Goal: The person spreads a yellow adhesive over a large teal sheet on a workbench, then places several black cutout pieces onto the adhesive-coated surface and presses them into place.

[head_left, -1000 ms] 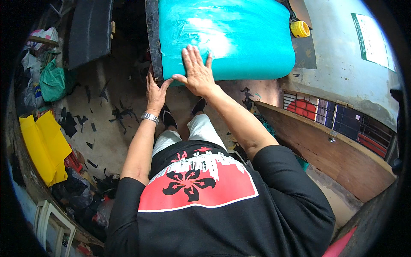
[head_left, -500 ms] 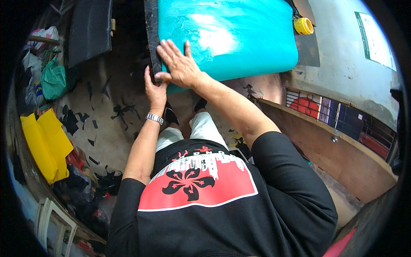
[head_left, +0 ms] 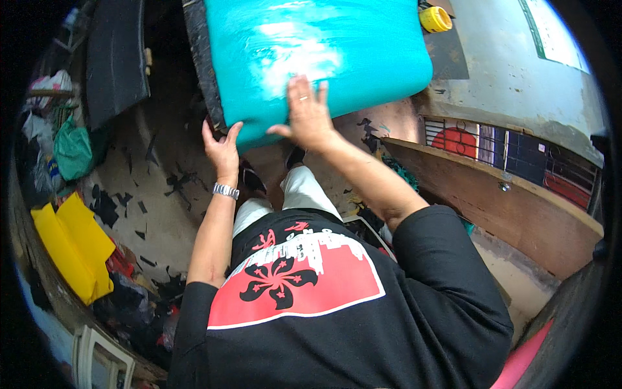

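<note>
The teal cushion point(head_left: 317, 58) stands at the top of the view, above the floor point(head_left: 162, 201). The left hand point(head_left: 222, 148) grips its lower left corner, thumb on the teal face. The right hand point(head_left: 310, 115) lies flat and unclenched on the lower edge, fingers spread.

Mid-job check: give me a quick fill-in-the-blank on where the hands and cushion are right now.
1. The right hand lies flat on the cushion, whose cover is ____ in colour.
2. The left hand grips the cushion's lower ____ corner.
3. A watch sits on the ____ wrist.
4. The round lid beyond the cushion is ____.

Missing words: turquoise; left; left; yellow
</note>
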{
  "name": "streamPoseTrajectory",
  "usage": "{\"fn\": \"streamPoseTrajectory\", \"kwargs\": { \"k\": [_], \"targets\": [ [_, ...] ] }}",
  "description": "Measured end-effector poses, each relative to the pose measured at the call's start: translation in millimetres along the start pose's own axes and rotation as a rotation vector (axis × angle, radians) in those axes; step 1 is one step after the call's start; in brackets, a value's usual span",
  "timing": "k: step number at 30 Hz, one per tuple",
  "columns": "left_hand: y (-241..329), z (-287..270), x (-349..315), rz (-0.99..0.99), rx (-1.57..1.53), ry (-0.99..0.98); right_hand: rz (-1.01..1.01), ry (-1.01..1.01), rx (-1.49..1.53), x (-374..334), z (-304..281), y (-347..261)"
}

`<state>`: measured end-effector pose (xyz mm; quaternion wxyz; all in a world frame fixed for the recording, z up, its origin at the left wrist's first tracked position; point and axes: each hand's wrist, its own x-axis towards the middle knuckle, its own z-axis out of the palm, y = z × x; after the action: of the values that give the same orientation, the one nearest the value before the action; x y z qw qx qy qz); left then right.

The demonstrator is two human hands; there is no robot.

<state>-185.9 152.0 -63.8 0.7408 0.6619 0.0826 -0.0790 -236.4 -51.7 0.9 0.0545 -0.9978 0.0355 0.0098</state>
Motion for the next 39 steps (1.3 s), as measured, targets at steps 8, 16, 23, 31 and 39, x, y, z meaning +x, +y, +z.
{"fn": "streamPoseTrajectory", "kwargs": {
  "k": [8, 16, 23, 31, 39],
  "targets": [
    [9, -1, -2, -0.067, -0.022, 0.013, -0.260, 0.022, 0.235, 11, 10, -28],
    [-2, -5, -1, -0.029, 0.126, 0.068, 0.302, -0.100, 0.023, -14, -12, 138],
    [30, -12, 4, 0.023, 0.336, 0.120, 0.767, 0.101, 0.153, -22, -30, 291],
    [72, 35, 80, 0.258, 0.823, 0.101, 0.764, 0.244, 0.319, -30, -40, 333],
    [88, 107, 214, 0.165, 1.078, 0.116, 0.851, 0.328, 0.407, -27, -52, 383]
  ]
}}
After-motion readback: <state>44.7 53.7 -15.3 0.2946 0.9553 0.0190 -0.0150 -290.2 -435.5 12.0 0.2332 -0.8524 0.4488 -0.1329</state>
